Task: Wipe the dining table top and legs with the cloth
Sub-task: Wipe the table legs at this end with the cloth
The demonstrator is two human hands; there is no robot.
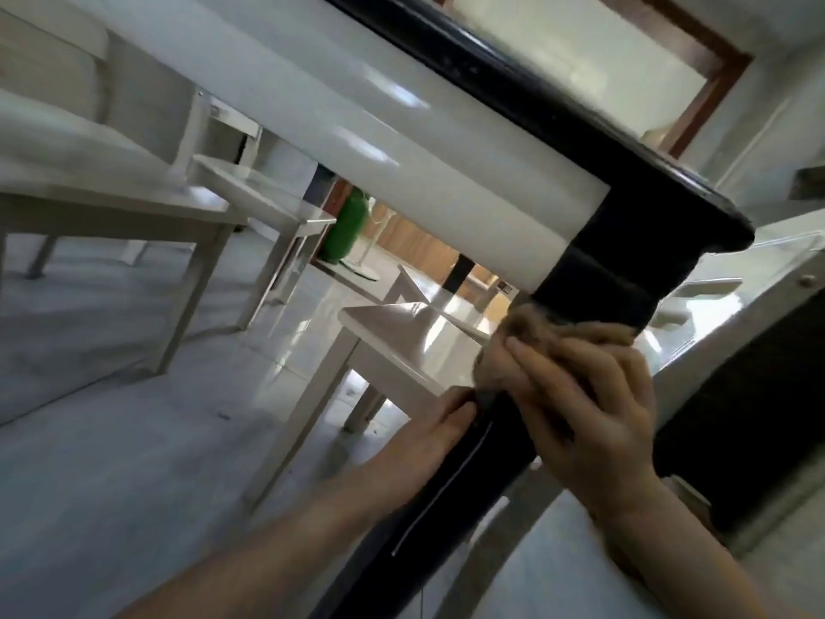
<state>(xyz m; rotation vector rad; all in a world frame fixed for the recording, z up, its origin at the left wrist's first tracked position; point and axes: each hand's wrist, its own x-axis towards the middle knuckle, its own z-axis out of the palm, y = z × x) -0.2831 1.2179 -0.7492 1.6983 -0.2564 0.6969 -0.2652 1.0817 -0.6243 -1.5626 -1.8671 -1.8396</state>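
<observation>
The cloth [513, 346], soft and easily bunched, is high on the black table leg [593, 297]. Our right hand [585, 408] presses it with closed fingers; our left hand [428, 440] grips the leg below.

Tilted head view, close below the table edge [580, 140], beside its leg [598, 288].
</observation>
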